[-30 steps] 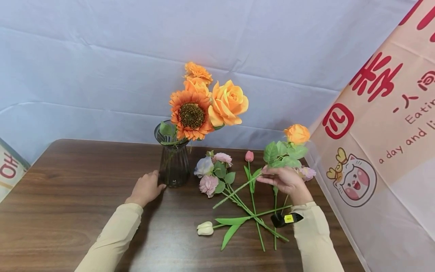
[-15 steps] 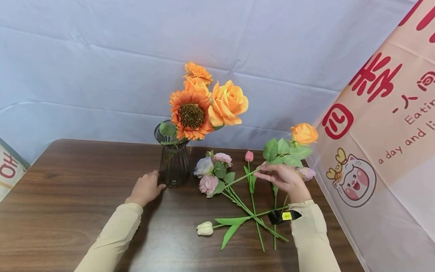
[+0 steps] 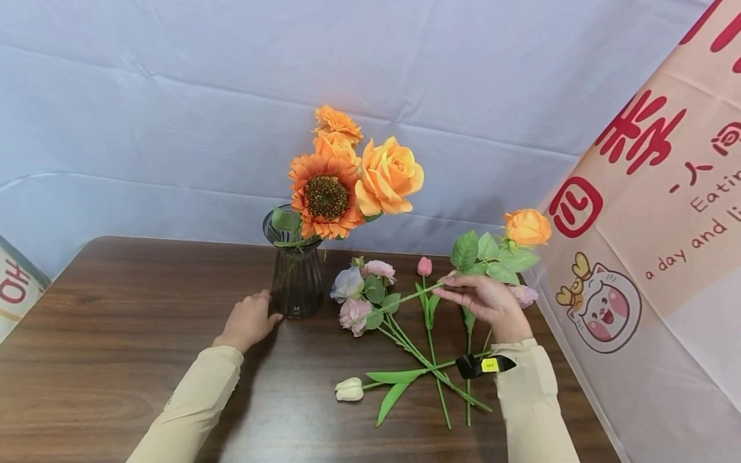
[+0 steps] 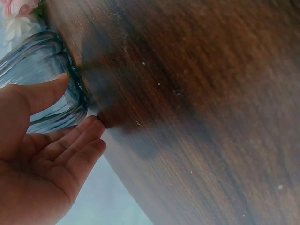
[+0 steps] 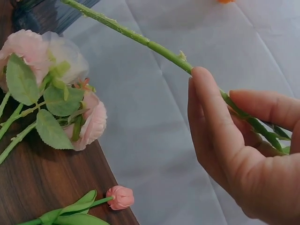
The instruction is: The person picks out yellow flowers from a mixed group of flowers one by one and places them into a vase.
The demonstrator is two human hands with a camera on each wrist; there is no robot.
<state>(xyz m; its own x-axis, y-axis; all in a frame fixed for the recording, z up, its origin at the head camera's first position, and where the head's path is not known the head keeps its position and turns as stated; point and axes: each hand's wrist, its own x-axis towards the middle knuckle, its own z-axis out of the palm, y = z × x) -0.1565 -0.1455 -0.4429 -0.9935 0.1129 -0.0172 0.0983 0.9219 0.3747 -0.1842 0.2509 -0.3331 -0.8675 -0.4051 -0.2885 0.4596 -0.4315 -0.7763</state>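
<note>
My right hand (image 3: 483, 297) pinches the green stem (image 5: 154, 46) of an orange rose (image 3: 527, 226) and holds it off the table, bloom up to the right, stem end pointing left toward the pink flowers. In the right wrist view the thumb and fingers (image 5: 215, 122) close round that stem. My left hand (image 3: 250, 318) rests with straight fingers against the base of a ribbed dark glass vase (image 3: 295, 273); its thumb (image 4: 44, 91) touches the glass (image 4: 37, 70). The vase holds a sunflower (image 3: 325, 196) and orange roses (image 3: 388, 175).
Loose on the brown wooden table (image 3: 116, 334) lie a pink and white flower bunch (image 3: 361, 292), a pink tulip bud (image 3: 425, 265), a white tulip (image 3: 350, 389) and crossed green stems (image 3: 431, 370). A printed banner (image 3: 648, 225) hangs at the right, a pale cloth behind.
My right hand has lifted the orange rose a little; its bloom rose and swung right, and the stem end came up off the table. The left hand has stayed at the vase.
</note>
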